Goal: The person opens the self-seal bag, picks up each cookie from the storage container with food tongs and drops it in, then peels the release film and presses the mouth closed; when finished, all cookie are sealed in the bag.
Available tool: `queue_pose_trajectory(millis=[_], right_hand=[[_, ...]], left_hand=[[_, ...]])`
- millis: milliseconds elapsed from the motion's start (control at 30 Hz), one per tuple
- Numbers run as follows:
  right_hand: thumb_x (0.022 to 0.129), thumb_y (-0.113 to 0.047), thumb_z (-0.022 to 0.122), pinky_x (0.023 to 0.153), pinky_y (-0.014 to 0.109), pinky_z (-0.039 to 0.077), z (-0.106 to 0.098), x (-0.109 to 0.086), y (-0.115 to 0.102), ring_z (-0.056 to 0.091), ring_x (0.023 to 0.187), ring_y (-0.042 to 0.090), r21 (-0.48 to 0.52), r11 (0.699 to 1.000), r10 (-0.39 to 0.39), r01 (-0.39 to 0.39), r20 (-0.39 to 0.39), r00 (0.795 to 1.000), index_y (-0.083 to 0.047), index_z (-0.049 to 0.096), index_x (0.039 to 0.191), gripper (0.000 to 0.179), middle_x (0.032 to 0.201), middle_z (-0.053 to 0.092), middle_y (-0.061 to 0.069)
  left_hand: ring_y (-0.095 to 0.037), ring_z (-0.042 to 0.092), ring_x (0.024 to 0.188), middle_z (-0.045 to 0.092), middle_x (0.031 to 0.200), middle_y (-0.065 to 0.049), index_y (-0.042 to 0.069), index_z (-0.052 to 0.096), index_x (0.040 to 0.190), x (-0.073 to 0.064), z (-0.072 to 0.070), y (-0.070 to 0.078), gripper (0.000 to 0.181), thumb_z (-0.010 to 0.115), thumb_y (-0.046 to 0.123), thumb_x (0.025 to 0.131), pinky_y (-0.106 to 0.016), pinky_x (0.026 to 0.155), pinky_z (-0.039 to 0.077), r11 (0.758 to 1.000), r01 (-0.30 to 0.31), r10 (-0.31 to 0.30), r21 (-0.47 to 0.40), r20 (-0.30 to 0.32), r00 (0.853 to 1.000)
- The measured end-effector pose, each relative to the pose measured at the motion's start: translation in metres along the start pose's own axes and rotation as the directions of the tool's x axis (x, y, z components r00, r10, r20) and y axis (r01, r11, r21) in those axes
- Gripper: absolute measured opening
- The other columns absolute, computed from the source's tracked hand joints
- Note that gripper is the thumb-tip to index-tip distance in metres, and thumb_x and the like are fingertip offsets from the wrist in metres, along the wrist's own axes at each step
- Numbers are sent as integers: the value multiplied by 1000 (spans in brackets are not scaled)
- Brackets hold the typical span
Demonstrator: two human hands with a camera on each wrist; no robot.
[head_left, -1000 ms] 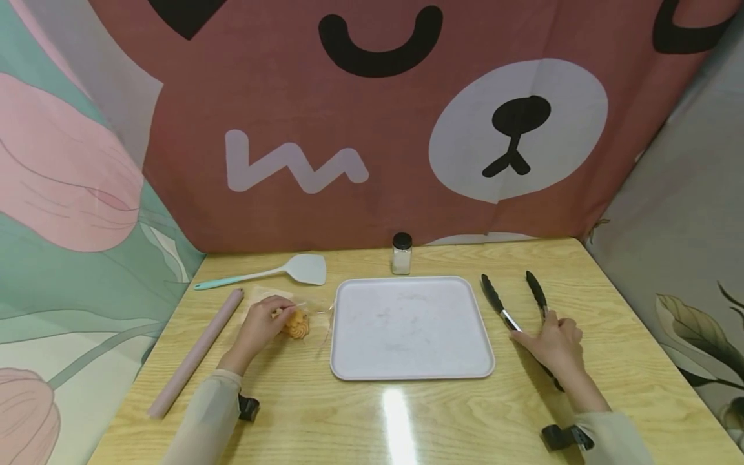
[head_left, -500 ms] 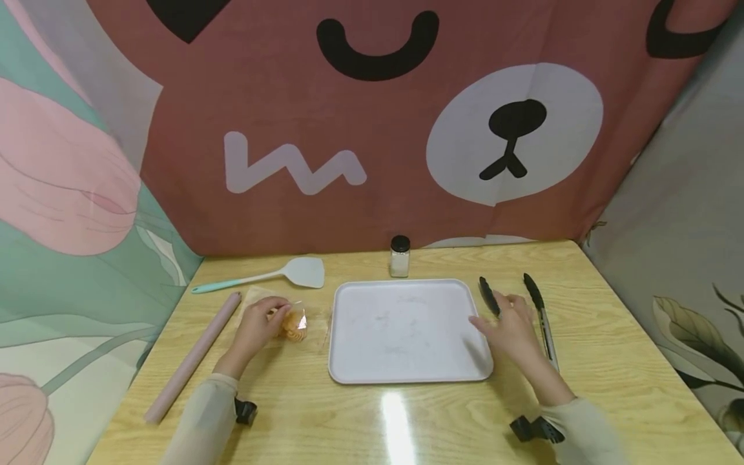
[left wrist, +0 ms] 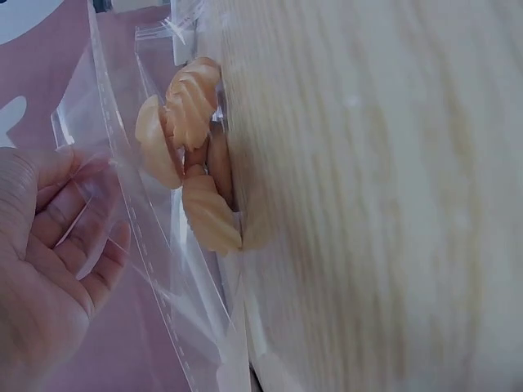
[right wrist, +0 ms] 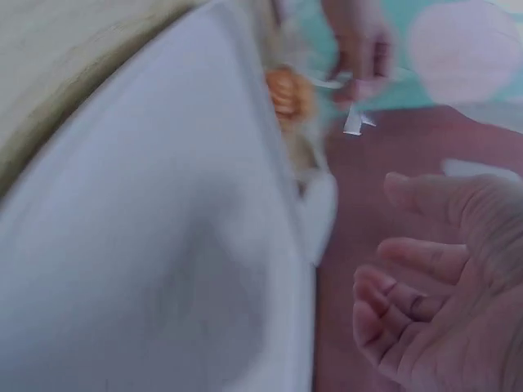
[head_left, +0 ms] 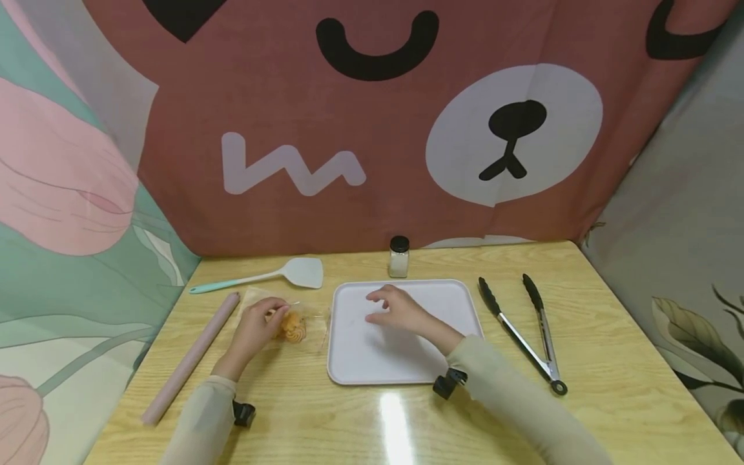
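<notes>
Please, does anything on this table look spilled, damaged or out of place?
Nothing stands out. The jar stands upright with its lid on, the tongs lie beside the tray, and the orange pieces sit in the clear bag that the left hand pinches.

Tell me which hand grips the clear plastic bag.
The left hand: it pinches the clear plastic bag holding ridged orange pieces. The right hand hovers above the white rectangular tray, holding nothing.

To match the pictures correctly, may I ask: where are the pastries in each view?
Head: the pastries sit below centre, toward the left.
Left wrist: above centre, toward the left.
Right wrist: near the top, just right of centre, blurred.
Shared landmark: left hand, beside them.
</notes>
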State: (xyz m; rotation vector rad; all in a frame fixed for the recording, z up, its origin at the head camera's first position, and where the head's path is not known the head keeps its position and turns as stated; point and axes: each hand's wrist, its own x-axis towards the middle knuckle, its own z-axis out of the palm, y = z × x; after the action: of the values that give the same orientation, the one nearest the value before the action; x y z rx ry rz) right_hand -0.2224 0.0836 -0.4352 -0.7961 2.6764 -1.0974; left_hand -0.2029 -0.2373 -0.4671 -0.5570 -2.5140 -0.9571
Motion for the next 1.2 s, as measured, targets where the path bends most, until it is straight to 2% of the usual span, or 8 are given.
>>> queue_pose_trajectory(millis=[67,133,433,567,733,933,1200], right_hand=[[85,-19,72,77,33,50,12,15,-4,59,92,29,-11,999,-31,31,53,998,3,62,120,42,111,61,18],[84,-18,72,78,31,50,22,27,-7,60,92,27,-32,998,-47,50,69,996,2,62,119,41,110,61,16],[81,-8,71,73,24,50,50,62,-18,62,85,24,-21,994,-108,108,2,994,4,66,111,33,99,65,14],[80,-5,71,75,24,49,59,68,-18,61,87,24,-23,993,-113,112,-19,993,5,67,106,29,93,66,13],[78,-3,72,72,22,48,66,72,-15,59,81,21,1,994,-106,106,-60,993,4,70,96,19,84,65,10],[81,-6,72,66,18,45,72,74,-9,53,75,12,29,999,-41,43,-67,997,-3,73,82,4,78,64,4],[85,-9,69,60,17,44,72,75,-10,50,68,5,109,994,0,8,-71,997,-6,75,81,7,78,66,1]], left_hand=[[-26,65,81,69,87,-10,0,69,90,-1,0,-1,4,66,1,87,-44,71,56,1000,6,-6,-6,3,1000],[-25,65,81,69,87,-9,1,69,91,-2,0,-2,5,65,2,88,-44,71,56,1000,13,-13,-11,9,1000],[-24,65,81,69,87,-8,2,70,89,-4,-2,-2,4,66,3,88,-43,70,55,1000,13,-13,-4,1,1000],[-24,65,81,69,86,-7,3,70,88,-4,-4,-1,4,67,3,87,-43,70,55,1000,8,-8,-2,1,1000],[-24,65,81,69,86,-6,3,70,89,-5,-6,0,4,67,4,87,-43,70,56,1000,-6,6,-1,8,1000],[-23,65,81,69,86,-5,2,71,89,-5,-7,1,5,69,2,85,-43,69,55,1000,-16,16,-3,34,999],[-28,65,88,69,93,-7,3,72,90,-4,-5,3,8,72,1,82,-45,73,54,1000,-20,22,-24,78,997]])
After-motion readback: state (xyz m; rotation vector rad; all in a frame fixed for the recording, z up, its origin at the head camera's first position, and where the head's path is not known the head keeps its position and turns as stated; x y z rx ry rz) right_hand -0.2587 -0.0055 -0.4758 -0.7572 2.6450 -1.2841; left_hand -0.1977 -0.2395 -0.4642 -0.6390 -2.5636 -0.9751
